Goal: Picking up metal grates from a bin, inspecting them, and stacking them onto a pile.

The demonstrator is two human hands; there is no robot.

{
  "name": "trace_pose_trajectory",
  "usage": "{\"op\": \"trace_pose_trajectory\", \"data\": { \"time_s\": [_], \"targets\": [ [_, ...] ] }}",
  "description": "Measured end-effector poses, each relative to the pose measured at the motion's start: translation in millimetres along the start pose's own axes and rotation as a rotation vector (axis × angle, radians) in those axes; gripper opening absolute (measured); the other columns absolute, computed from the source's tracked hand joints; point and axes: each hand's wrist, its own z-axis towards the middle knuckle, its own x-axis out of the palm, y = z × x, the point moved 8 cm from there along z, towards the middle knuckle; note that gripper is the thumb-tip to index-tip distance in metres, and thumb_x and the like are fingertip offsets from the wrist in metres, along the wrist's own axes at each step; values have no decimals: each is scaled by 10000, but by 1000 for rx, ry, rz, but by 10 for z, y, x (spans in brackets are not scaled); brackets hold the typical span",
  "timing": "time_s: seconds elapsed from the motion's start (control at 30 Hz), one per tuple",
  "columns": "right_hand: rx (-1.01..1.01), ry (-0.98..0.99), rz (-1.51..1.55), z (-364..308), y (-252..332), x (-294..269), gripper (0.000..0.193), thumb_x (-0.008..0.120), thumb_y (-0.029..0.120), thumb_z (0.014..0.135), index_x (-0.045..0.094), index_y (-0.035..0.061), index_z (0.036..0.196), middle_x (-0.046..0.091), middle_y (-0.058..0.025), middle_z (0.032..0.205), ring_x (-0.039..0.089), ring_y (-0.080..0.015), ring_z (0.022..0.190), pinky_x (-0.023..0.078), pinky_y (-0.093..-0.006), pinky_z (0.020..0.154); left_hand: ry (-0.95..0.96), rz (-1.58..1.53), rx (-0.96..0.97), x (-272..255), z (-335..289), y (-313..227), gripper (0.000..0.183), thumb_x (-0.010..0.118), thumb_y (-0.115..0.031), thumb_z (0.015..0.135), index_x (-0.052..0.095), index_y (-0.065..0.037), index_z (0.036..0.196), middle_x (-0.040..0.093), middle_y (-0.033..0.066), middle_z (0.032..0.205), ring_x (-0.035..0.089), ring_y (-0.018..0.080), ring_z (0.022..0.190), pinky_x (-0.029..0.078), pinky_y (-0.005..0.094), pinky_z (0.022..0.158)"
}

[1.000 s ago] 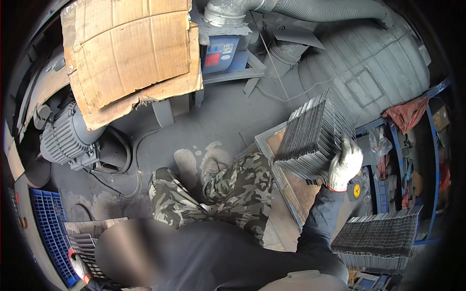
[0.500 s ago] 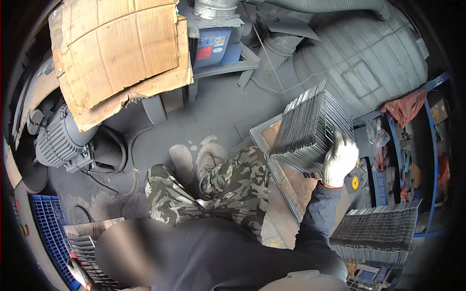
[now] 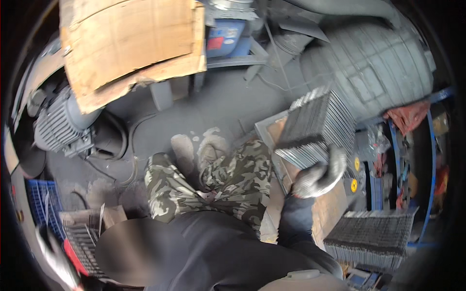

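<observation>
My right hand (image 3: pixel 320 177), in a white glove with a grey palm, is at the near edge of a tall stack of thin dark metal plates (image 3: pixel 318 123). Its fingers curve upward, apart from the thumb, and nothing shows in them. At the far left, my gloved left hand (image 3: pixel 57 257) is smeared by motion; its fingers look stretched out, with nothing visible in them. It is beside a red item (image 3: pixel 75 257) and a rack of thin dark slats (image 3: pixel 85 242). The lower part of that rack is hidden by my body.
Another row of thin plates (image 3: pixel 369 237) stands at the lower right. Blue shelving (image 3: pixel 429 174) lines the right side. Ahead are a large grey tank (image 3: pixel 369 68) and cardboard (image 3: pixel 136 43). A motor (image 3: pixel 63 123) and a blue crate (image 3: pixel 44 201) are at left.
My right hand has come off the stack's side, moving toward me and turning its palm. My left hand has moved up and outward from the rack. The whole view has shifted slightly.
</observation>
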Motion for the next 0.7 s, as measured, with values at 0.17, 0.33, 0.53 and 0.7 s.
{"op": "trace_pose_trajectory", "data": {
  "time_s": [0.17, 0.33, 0.53, 0.7],
  "targets": [
    [418, 456, 917, -383, 1583, 1295, 739, 852, 96, 870, 515, -31, 1515, 581, -188, 1476, 524, -345, 1407, 435, -483, 1176, 55, -121, 801, 1004, -280, -2199, 354, 752, -96, 875, 700, -11, 1215, 723, 218, 1036, 704, 417, 933, 568, 451, 837],
    [1081, 1116, 1681, -1446, 2075, 2383, 201, 753, 21, 961, 652, 26, 1134, 720, -40, 1023, 672, -117, 816, 579, -288, 744, 96, -319, 848, 1941, -290, -2811, 436, 805, -171, 830, 674, -65, 1232, 698, 184, 1182, 660, 396, 1100, 500, 489, 987],
    [1351, 1023, 1327, -1539, 1197, 2856, 58, 743, 69, 977, 722, 53, 1030, 713, -16, 840, 661, -114, 643, 528, -273, 551, 587, -981, -202, 3824, -398, -1891, 603, 827, -259, 936, 546, -7, 1406, 709, 176, 1207, 713, 254, 1036, 598, 406, 873],
    [1388, 1052, 1127, -1667, 681, 3030, 96, 712, 38, 990, 740, 15, 1079, 769, -45, 978, 699, -120, 740, 569, -275, 649, 911, -1298, -410, 4641, -835, -2415, 268, 718, -198, 1032, 581, -6, 1161, 703, 77, 901, 680, 154, 697, 593, 316, 635]
  ]
}}
